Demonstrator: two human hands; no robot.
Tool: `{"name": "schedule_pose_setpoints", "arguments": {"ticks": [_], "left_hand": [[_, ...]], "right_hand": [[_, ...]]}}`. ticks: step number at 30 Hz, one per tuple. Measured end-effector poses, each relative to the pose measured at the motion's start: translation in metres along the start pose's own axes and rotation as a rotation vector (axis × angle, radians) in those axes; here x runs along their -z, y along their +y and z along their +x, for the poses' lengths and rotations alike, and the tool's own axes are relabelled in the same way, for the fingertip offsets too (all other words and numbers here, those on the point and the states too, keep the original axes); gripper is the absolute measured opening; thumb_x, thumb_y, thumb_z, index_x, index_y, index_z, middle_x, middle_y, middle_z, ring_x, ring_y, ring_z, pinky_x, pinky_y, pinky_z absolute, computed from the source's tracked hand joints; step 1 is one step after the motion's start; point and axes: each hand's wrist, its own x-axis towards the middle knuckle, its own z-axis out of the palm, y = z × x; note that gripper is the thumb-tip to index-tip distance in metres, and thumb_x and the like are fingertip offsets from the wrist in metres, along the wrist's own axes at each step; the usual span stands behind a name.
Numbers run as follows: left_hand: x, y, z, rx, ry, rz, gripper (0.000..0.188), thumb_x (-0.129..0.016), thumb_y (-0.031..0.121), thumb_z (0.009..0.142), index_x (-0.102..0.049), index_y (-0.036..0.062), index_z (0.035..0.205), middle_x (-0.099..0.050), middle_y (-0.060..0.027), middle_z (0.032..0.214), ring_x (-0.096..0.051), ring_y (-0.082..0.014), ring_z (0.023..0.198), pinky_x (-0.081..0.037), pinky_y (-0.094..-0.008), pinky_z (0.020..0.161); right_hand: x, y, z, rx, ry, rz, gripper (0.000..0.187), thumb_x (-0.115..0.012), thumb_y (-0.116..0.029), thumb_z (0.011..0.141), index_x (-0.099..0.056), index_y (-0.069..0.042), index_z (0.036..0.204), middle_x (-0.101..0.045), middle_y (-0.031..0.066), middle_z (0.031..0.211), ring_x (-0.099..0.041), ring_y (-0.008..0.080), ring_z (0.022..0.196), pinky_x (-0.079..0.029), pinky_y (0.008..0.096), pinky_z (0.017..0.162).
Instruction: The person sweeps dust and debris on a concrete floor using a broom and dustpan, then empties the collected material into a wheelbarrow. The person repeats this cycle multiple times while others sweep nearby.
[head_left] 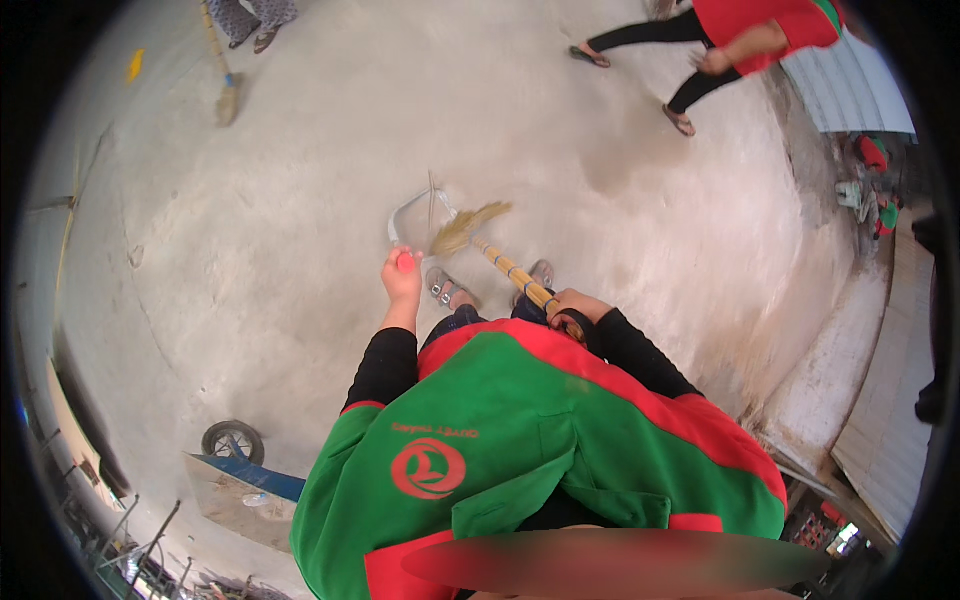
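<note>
Left grip (pixel 403 284) clenching pink handle (pixel 406 262), apparently; right grip (pixel 582 305) clasping broom (pixel 513 271); wheelbarrow (pixel 228 487) leftward.

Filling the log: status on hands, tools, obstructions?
Left hand closed on pink-ended handle. Right hand gripping yellow-handled straw broom. Possible snag: grey buckled sandal near bristles.

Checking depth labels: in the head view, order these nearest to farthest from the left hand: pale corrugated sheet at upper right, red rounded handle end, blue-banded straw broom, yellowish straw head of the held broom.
1. Red rounded handle end: in the left hand.
2. Yellowish straw head: ahead, slightly right.
3. Blue-banded straw broom: upper left.
4. Pale corrugated sheet: upper right.
</note>
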Motion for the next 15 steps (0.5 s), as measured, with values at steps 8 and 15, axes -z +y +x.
{"name": "schedule_pose_setpoints", "arguments": {"ticks": [8,15], "left_hand": [[0.001,-0.004,-0.019,0.071,0.17,-0.035,0.022,-0.073,0.013,0.069,-0.06,0.0036,0.085,-0.063,-0.0076,0.079,-0.059,-0.0175,0.075,-0.047,-0.0303,0.072],[0.01,-0.034,-0.071,0.195,0.556,-0.317,0.02,-0.071,0.009,0.072,-0.057,0.0039,0.087,-0.06,-0.0047,0.076,-0.058,-0.0129,0.075,-0.048,-0.0284,0.069]], "right_hand": [[0.039,-0.009,-0.086,0.231,-0.192,0.193,0.042,-0.063,-0.011,0.059,-0.058,0.002,0.099,-0.058,0.0008,0.08,-0.053,0.0099,0.069,-0.044,0.0247,0.061],[0.06,-0.011,-0.142,-0.021,-0.078,0.78,0.021,-0.057,-0.008,0.065,-0.053,0.001,0.083,-0.053,0.0027,0.069,-0.052,0.0115,0.058,-0.046,0.0233,0.056]]}}
